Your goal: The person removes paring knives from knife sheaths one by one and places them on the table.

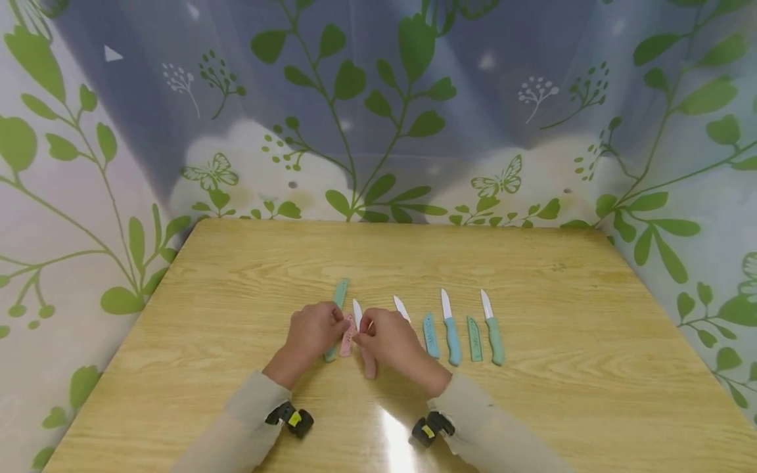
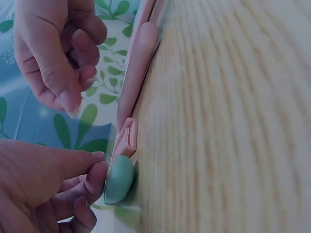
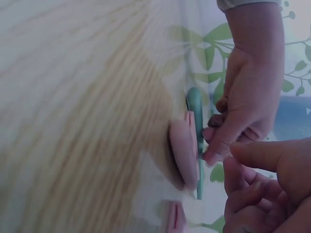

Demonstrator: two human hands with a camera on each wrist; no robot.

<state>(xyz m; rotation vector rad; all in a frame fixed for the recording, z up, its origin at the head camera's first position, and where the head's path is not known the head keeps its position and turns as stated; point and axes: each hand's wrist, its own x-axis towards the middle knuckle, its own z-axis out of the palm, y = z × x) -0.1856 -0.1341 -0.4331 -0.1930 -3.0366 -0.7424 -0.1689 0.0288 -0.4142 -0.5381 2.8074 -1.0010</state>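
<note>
My left hand [image 1: 316, 328] is over a green sheathed knife [image 1: 340, 294] and a pink knife sheath [image 1: 347, 345]. Its thumb and forefinger come together by the sheath, but whether they pinch it is unclear. Over a pink-handled knife [image 1: 369, 366] with a white blade, my right hand [image 1: 387, 335] hovers with loosely bent fingers. From the left wrist, that right hand [image 2: 63, 53] appears above the pink handle [image 2: 138, 73] with nothing visible in it. Another white blade [image 1: 401, 307] shows beyond the right hand, which covers its handle. A second pink sheath [image 3: 176, 217] lies nearby.
To the right lie a blue sheath [image 1: 430, 335], a blue-handled knife [image 1: 453, 341], a green sheath [image 1: 474, 338] and a green-handled knife [image 1: 495, 341], blades pointing away. Everything rests on a wooden table [image 1: 591, 394]; a leaf-patterned curtain [image 1: 378, 98] stands behind it.
</note>
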